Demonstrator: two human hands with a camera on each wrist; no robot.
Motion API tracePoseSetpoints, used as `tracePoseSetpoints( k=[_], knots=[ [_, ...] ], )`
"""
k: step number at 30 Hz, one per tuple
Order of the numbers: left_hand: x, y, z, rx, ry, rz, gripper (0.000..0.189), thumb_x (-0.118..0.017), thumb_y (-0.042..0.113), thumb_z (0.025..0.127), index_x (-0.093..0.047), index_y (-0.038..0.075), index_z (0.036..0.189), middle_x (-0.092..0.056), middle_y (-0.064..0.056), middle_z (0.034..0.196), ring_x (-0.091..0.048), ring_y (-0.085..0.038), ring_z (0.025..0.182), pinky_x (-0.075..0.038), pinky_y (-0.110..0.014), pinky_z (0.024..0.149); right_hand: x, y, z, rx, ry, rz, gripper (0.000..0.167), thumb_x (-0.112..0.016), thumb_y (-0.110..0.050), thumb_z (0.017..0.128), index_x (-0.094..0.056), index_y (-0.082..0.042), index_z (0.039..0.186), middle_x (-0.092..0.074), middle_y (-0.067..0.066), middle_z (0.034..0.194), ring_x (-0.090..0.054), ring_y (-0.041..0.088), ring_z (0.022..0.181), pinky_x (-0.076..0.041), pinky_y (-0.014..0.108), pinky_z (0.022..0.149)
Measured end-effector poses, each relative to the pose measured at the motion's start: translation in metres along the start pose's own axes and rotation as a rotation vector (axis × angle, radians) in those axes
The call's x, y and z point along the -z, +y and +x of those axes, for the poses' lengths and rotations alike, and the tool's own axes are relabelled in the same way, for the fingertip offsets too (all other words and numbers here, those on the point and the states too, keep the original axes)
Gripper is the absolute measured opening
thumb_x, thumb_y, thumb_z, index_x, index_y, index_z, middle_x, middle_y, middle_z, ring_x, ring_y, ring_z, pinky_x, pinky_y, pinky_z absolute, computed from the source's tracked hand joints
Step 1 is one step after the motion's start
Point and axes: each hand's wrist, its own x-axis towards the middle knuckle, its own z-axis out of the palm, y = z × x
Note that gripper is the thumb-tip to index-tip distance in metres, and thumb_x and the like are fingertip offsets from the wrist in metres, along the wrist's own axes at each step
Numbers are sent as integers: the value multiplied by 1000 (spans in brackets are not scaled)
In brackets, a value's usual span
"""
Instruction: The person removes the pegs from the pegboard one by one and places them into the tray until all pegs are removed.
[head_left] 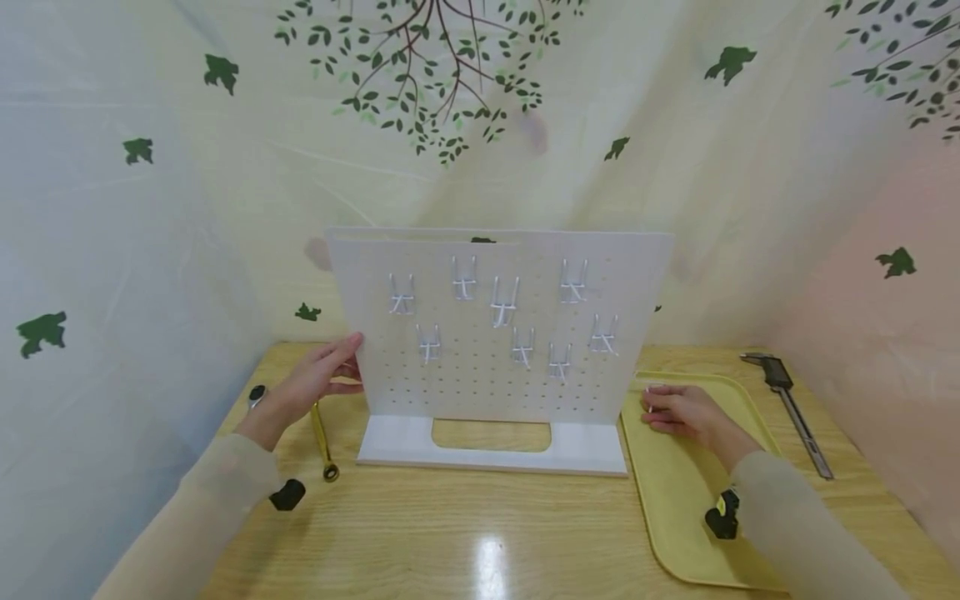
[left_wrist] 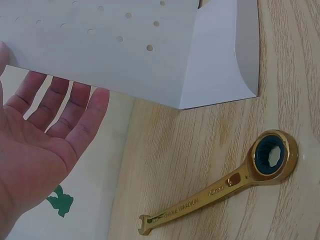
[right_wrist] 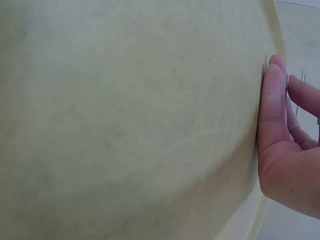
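Note:
A white pegboard (head_left: 480,383) stands upright on its base, with several wire hooks (head_left: 505,304) hung across its face. My left hand (head_left: 330,371) grips the board's left edge, thumb at the front and fingers behind it, as the left wrist view shows. Over the back of the yellow tray (head_left: 701,533), my right hand (head_left: 682,408) pinches a thin wire hook (right_wrist: 303,75) between thumb and fingers. Most of that hook is hidden by the fingers.
Left of the board lies a gold ratchet wrench (left_wrist: 210,195) on the wooden table (head_left: 420,533). A caliper (head_left: 795,417) lies right of the tray. Behind the board hangs a leaf-printed curtain (head_left: 360,183).

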Motion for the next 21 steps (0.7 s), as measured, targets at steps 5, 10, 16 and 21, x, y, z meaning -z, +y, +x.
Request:
tracePoseSetpoints(
  k=[5,10,16,21],
  knots=[
    [-1,-1,0,-13,3,5,69,-41,59,105,-55,-3,131,-59,-22,119,-61,-34,109,-57,-45,95,-1,-1,-2,-5,3,-1,41,-60,-14,104,-47,10,133,-71,-1,88,-72,11,77,-61,26,72],
    [-3,-1,1,-15,-1,5,69,-40,59,105,-54,-3,132,-58,-23,120,-60,-36,110,-56,-45,95,0,1,-3,-11,27,-12,41,-61,-16,104,-48,10,132,-72,0,87,-72,11,76,-62,26,71],
    [-2,0,-1,-4,-8,11,69,-41,58,105,-53,-3,135,-58,-23,121,-60,-37,112,-56,-46,97,-1,3,0,-8,20,-35,49,-61,-19,104,-44,12,137,-72,0,90,-72,11,79,-61,27,74],
    [3,1,0,-2,-43,-21,67,-42,56,106,-55,-4,132,-58,-24,122,-61,-37,113,-56,-46,97,2,2,1,-7,17,-10,45,-60,-19,105,-48,11,135,-72,1,89,-73,12,79,-62,28,75]
  ],
)
